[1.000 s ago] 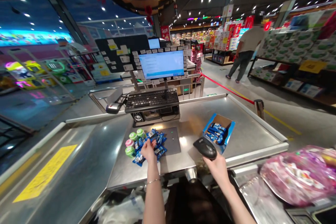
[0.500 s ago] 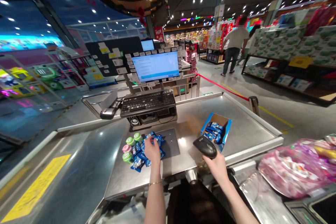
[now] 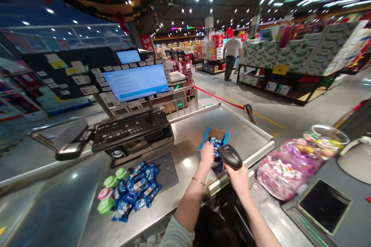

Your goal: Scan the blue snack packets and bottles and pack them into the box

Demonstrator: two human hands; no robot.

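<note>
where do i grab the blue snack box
Probably best to pinch the box by its far rim, coming from above with your thumb inside. The top is open and the cardboard wall looks thin, while the near side is crowded by the left hand and the scanner.

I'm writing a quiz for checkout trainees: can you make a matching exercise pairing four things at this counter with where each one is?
Things
1. Handheld barcode scanner
2. Open blue-edged cardboard box
3. Loose blue snack packets
4. Pink plastic bag

Places
A. On the steel counter beside round tubs with green and pink lids
B. Gripped in the right hand
C. Under the left hand
D. Beside a black rectangular panel

Pairs: 1-B, 2-C, 3-A, 4-D
</note>
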